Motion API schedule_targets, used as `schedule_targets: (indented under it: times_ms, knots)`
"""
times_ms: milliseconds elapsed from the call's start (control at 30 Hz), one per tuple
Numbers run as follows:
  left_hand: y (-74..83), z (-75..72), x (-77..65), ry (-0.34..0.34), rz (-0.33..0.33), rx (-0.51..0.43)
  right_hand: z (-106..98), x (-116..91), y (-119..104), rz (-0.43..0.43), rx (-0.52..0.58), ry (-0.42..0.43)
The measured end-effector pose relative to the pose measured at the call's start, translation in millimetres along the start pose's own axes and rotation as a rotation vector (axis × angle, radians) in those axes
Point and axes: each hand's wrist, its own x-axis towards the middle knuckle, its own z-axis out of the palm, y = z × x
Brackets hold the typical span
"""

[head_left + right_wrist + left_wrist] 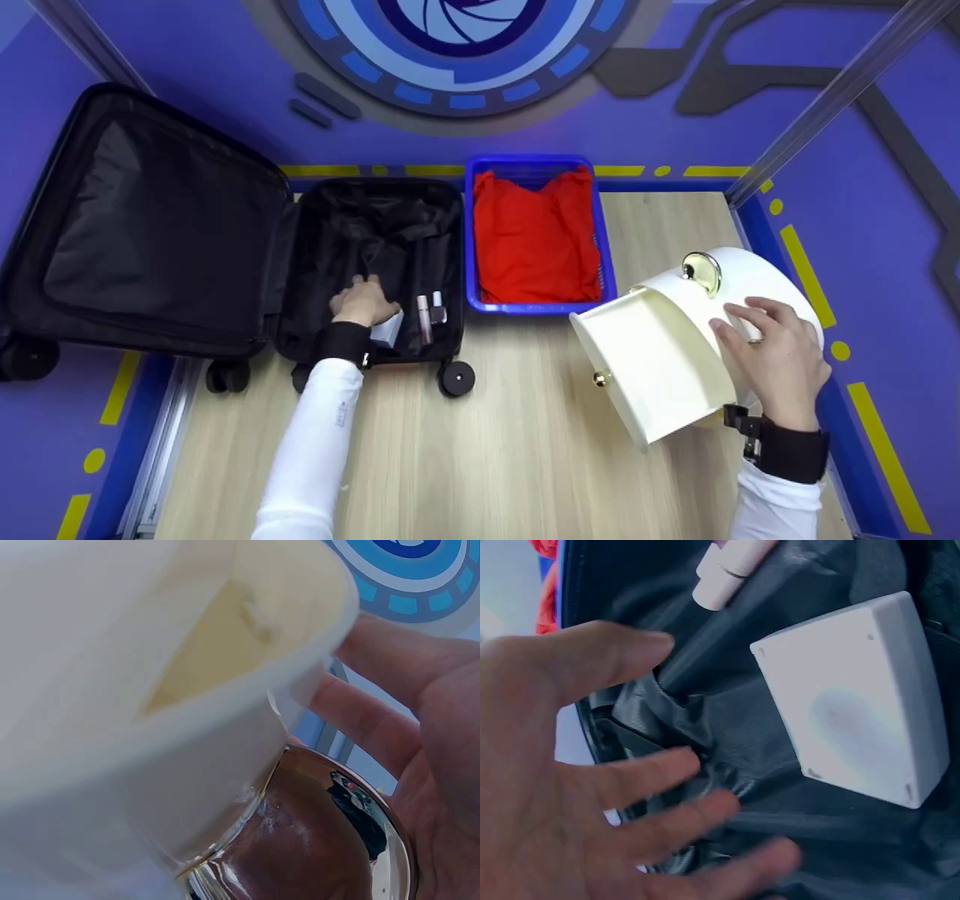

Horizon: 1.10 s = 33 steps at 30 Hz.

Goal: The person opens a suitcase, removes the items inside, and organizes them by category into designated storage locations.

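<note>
My left hand is inside the open black suitcase, its fingers spread and holding nothing. Close to it lies a small white box. Beside the box are a pink cosmetic tube and a small bottle with a pale cap. At the right, my right hand touches a white rounded drawer case, fingers loosely bent and apart. A shiny round gold knob sits close to the palm, and the fingertips are partly hidden behind the white rim. One drawer stands pulled out.
A blue basket holding red cloth stands between suitcase and drawer case. The suitcase lid leans open at the left. Purple walls bound the wooden table. The pulled-out drawer's small gold knob points left.
</note>
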Motion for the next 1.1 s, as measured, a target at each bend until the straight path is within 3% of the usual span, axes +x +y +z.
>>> schedule_targets:
  times_ms: [200, 467, 867, 1100]
  knots:
    - [-8.0, 16.6, 6.6, -0.073, -0.051, 0.001, -0.1, -0.1, 0.1, 0.001, -0.009, -0.002]
    - [-16.3, 36.8, 12.3, -0.046, -0.031, -0.031, 0.3, 1.4, 0.4, 0.022, 0.002, -0.033]
    - [-22.1, 46.5, 16.3, -0.032, -0.033, -0.085, 0.5, 0.5, 1.0, 0.022, 0.0, -0.016]
    - [-22.4, 40.5, 12.8, 0.015, -0.056, -0.137, 0.0, 1.1, 0.3, 0.002, 0.004, 0.008]
